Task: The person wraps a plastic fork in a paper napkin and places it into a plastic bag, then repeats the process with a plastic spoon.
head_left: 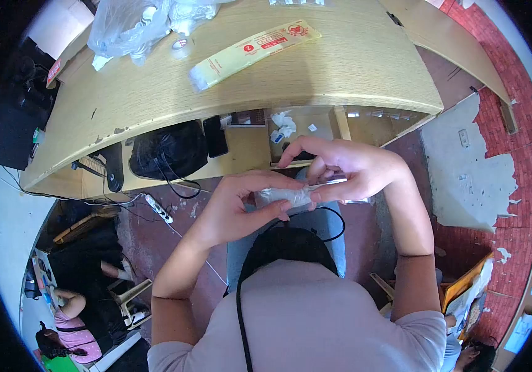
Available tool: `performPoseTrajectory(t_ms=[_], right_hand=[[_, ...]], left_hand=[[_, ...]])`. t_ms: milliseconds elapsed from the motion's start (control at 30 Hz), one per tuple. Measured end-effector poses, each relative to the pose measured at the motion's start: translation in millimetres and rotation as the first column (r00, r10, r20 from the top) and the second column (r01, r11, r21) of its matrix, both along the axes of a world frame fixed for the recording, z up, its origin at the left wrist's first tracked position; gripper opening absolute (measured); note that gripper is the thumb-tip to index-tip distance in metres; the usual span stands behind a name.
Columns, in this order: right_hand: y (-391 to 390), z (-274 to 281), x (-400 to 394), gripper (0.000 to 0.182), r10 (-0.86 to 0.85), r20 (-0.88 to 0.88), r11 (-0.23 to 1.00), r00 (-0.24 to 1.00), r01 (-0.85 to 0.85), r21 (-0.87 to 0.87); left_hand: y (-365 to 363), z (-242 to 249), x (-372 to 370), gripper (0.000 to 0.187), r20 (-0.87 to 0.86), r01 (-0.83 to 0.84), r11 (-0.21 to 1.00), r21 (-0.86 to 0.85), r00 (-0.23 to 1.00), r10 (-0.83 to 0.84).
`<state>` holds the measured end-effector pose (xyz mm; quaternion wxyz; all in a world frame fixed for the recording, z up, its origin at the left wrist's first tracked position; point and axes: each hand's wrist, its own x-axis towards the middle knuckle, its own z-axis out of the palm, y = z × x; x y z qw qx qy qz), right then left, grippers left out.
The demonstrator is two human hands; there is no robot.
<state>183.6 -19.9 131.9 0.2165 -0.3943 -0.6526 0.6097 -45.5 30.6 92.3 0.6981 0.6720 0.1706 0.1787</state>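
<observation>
Both my hands meet in front of my chest, below the edge of a wooden table [315,74]. My left hand [241,201] grips a small clear plastic packet [284,197] with something pale inside. My right hand [346,170] pinches the packet's right end between thumb and fingers, where a thin shiny strip [334,181] sticks out. The packet is partly hidden by my fingers.
On the table lie a long yellow wrapper with red print [250,53], a roll of tape [181,45] and crumpled clear bags [133,25]. A shelf under it holds a black bag [167,149] and a phone [215,136]. Another person [70,328] sits at lower left.
</observation>
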Motion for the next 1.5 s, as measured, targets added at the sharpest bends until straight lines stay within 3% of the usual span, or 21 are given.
performPoseTrajectory(t_ms=[233, 400, 567, 633, 733, 833, 1033, 1233, 1300, 1333, 1400, 1433, 1500], right_hand=[[3, -7, 4, 0.052, -0.010, 0.028, 0.999, 1.000, 0.009, 0.041], [3, -14, 9, 0.056, -0.012, 0.133, 0.944, 0.991, -0.033, 0.329], [0, -7, 7, 0.060, -0.020, 0.217, 0.971, 0.976, -0.033, 0.236], [1, -10, 7, 0.059, -0.022, 0.201, 0.974, 0.979, -0.024, 0.226], [3, -13, 3, 0.056, -0.023, 0.161, 0.969, 0.987, -0.017, 0.246], [4, -16, 0, 0.046, -0.044, 0.104, 0.974, 0.994, 0.020, 0.225], [5, -13, 0, 0.043, -0.046, 0.073, 0.984, 0.996, 0.033, 0.174], [1, -17, 3, 0.042, -0.056, 0.051, 0.983, 0.997, 0.046, 0.178], [-9, -16, 6, 0.035, -0.219, 0.029, 0.951, 0.975, 0.207, 0.229], [-15, -20, 10, 0.035, -0.219, 0.030, 0.951, 0.975, 0.206, 0.229], [-28, -40, 19, 0.026, -0.522, -0.136, 0.793, 0.842, 0.537, 0.288], [-32, -47, 19, 0.026, -0.522, -0.135, 0.794, 0.842, 0.537, 0.286], [-40, -66, 16, 0.022, -0.796, -0.213, 0.598, 0.567, 0.792, -0.124]], left_hand=[[4, -3, 1, 0.031, 0.030, 0.032, 0.994, 0.109, 0.999, -0.036], [1, -6, 2, 0.039, 0.046, -0.025, 0.999, 0.037, 0.999, 0.023], [-3, -4, 4, 0.053, 0.020, -0.043, 0.998, -0.042, 0.999, 0.044], [-5, 0, 7, 0.048, 0.059, -0.114, 0.993, -0.029, 0.992, 0.116], [-5, 0, 2, 0.038, 0.065, -0.120, 0.985, -0.120, 0.990, 0.129], [-1, -7, -2, 0.025, 0.058, -0.084, 0.994, -0.072, 0.994, 0.089], [-3, -11, -1, 0.016, 0.041, -0.084, 0.993, -0.081, 0.995, 0.088], [-3, -18, -1, 0.018, 0.085, -0.103, 0.994, -0.041, 0.991, 0.107], [-2, -22, -6, 0.018, 0.070, -0.103, 0.995, 0.014, 0.992, 0.102], [-2, -25, -10, 0.019, 0.054, -0.102, 0.993, 0.067, 0.994, 0.098], [-3, -35, -21, 0.019, 0.030, -0.130, 0.991, 0.040, 0.991, 0.129], [-4, -41, -26, 0.018, 0.003, -0.158, 0.987, 0.011, 0.987, 0.158], [-4, -57, -37, 0.018, -0.035, -0.188, 0.982, -0.032, 0.982, 0.187]])
